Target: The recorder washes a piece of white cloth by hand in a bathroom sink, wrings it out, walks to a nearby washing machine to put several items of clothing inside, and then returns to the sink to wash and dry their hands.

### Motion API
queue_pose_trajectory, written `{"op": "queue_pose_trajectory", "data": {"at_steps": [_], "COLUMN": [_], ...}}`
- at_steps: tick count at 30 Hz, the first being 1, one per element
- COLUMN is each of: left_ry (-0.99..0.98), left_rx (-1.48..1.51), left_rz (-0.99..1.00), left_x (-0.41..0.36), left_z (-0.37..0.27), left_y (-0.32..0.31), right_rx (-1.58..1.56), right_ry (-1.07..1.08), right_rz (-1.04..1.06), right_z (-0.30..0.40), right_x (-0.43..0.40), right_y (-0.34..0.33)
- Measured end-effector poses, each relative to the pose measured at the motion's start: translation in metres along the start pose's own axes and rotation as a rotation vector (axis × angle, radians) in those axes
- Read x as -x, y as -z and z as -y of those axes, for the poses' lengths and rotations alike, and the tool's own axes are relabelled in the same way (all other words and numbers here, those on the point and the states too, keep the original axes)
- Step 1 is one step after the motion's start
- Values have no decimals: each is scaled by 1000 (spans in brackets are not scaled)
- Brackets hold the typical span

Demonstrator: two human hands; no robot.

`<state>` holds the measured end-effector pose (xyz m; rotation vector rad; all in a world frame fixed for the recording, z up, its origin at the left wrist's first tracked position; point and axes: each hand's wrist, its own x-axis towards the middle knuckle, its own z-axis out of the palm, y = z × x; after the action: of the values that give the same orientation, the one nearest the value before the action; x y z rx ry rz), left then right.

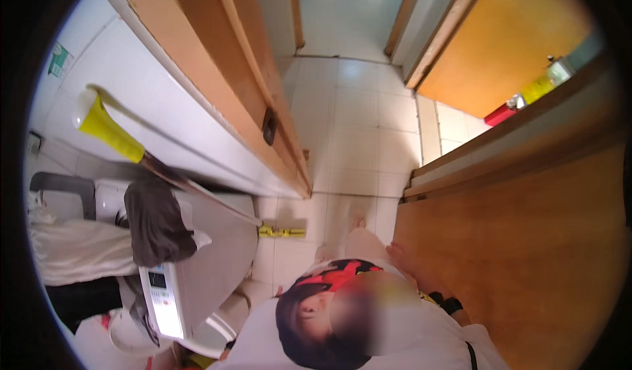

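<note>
A forearm with black bands runs from a white sleeve at the lower right to a blurred hand point(397, 257), seemingly my right hand. It lies beside the wooden door point(508, 271) and a bare leg point(366, 244); no held object shows, and contact with the door is unclear. At the bottom left, only a small part of my left arm shows; my left hand is out of view. A dark-haired person point(301, 330) in a red and black patterned garment is close in front of my white shirt point(424, 335), partly blurred. Bare feet point(359, 218) show on the tiles.
A yellow-ended mop or squeegee point(116, 130) leans across the left side, its yellow head point(282, 231) on the floor. Beside it, a white washing machine point(217, 241) bears dark and pale cloths point(155, 224). A wooden door edge point(247, 103) stands left of the tiled passage point(353, 133).
</note>
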<state>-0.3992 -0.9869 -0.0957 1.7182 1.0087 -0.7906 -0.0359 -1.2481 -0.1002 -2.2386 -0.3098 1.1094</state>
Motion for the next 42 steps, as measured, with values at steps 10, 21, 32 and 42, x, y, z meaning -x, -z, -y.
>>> {"op": "queue_pose_trajectory", "data": {"at_steps": [10, 21, 32, 42], "left_ry": [93, 158, 109, 194], "left_rx": [97, 606, 142, 420], "left_rz": [22, -288, -422, -552], "left_x": [-75, -173, -283, -339], "left_z": [-116, -392, -436, -447], "left_y": [36, 148, 275, 426], "right_rx": [-421, -243, -169, 75], "right_ry": [-46, -4, -143, 183], "right_rz": [-28, -115, 63, -112], "right_z": [63, 108, 69, 263], "right_x": [-123, -218, -382, -525], "right_y": [124, 256, 290, 400]}}
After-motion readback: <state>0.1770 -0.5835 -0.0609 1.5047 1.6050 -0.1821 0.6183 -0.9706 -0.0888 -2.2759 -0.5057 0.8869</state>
